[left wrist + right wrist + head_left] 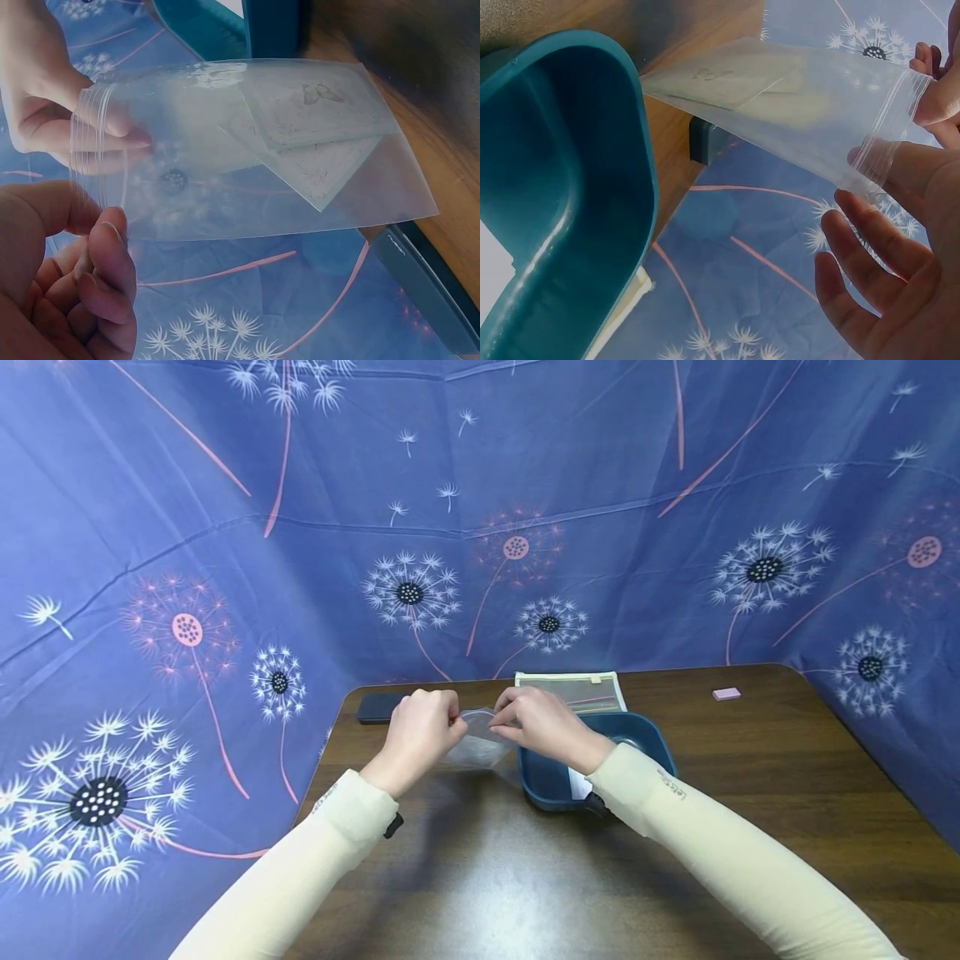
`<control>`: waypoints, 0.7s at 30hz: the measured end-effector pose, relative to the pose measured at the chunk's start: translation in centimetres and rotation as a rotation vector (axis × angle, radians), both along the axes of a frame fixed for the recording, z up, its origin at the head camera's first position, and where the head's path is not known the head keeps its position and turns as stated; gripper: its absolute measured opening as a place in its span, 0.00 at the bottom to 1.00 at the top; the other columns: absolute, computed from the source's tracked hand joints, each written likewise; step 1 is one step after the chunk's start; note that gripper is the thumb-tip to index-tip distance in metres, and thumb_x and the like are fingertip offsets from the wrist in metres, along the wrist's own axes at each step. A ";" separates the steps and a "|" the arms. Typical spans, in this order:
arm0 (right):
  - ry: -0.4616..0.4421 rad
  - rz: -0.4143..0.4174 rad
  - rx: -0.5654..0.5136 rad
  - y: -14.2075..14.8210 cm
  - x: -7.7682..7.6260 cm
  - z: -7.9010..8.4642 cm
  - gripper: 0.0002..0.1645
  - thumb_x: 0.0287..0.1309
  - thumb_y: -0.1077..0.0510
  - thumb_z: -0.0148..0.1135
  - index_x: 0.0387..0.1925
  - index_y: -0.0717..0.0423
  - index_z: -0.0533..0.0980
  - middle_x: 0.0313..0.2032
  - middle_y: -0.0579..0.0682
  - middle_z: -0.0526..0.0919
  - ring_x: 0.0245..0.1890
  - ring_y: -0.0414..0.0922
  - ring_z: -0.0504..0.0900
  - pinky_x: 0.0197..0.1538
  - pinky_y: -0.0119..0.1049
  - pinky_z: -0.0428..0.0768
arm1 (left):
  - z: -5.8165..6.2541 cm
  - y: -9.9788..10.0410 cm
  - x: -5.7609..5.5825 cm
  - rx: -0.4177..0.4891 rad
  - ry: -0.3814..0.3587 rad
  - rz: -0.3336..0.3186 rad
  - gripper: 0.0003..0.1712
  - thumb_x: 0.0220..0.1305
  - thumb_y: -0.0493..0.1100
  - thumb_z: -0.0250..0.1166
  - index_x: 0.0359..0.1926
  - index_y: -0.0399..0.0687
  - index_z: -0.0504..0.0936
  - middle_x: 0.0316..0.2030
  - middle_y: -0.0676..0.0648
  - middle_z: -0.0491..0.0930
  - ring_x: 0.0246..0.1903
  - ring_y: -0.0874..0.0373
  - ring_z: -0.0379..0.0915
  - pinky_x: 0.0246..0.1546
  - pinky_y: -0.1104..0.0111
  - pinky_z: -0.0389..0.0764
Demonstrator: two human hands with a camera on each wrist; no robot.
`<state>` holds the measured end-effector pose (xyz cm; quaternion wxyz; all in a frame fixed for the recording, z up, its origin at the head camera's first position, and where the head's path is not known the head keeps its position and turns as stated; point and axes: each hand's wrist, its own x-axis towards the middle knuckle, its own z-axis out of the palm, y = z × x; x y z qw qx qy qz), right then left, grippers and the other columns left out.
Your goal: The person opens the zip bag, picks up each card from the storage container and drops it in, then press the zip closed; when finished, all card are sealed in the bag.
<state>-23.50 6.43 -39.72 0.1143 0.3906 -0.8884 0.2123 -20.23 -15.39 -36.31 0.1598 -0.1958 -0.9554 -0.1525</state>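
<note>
Both hands hold a clear zip bag [187, 202] by its ridged zip end, above the table. My left hand [424, 727] pinches one corner between thumb and index finger, its other fingers curled. At the opposite corner my right hand [543, 720] pinches the zip strip, with its remaining fingers spread loosely in the right wrist view. Inside the bag, toward its bottom, lie pale printed paper pieces [322, 109], overlapping at an angle. Close by my right hand stands a teal plastic basin [641, 150] with a white item [579, 783] inside.
A dark, flat case [375, 708] lies at the table's back left. Behind the basin is a mesh zip pouch [570, 689] with a pale border. A small pink block [726, 694] sits at the back right of the wooden table [780, 793]. Patterned blue cloth [480, 485] hangs behind.
</note>
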 end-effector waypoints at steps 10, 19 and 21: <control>-0.040 -0.016 0.004 0.7 0.6 -0.3 0.05 0.64 0.55 0.73 0.39 0.50 0.91 0.42 0.43 0.85 0.39 0.41 0.84 0.42 0.38 0.82 | -0.1 0.0 -0.1 0.000 -0.006 0.010 0.16 0.53 0.34 0.68 0.17 0.53 0.71 0.11 0.57 0.65 0.14 0.60 0.60 0.18 0.64 0.64; -0.030 -0.006 -0.096 1.9 0.6 0.1 0.06 0.66 0.59 0.71 0.42 0.50 0.88 0.39 0.40 0.86 0.37 0.38 0.83 0.40 0.38 0.81 | -0.2 0.0 -0.2 0.001 -0.006 0.016 0.17 0.52 0.34 0.67 0.16 0.53 0.70 0.11 0.58 0.60 0.15 0.61 0.55 0.18 0.64 0.60; -0.022 -0.016 -0.107 2.4 0.5 0.2 0.05 0.67 0.58 0.70 0.42 0.50 0.87 0.38 0.40 0.86 0.37 0.39 0.84 0.40 0.39 0.82 | -0.2 0.0 -0.2 0.005 -0.009 0.013 0.17 0.52 0.33 0.66 0.16 0.53 0.69 0.11 0.59 0.58 0.16 0.61 0.53 0.19 0.64 0.58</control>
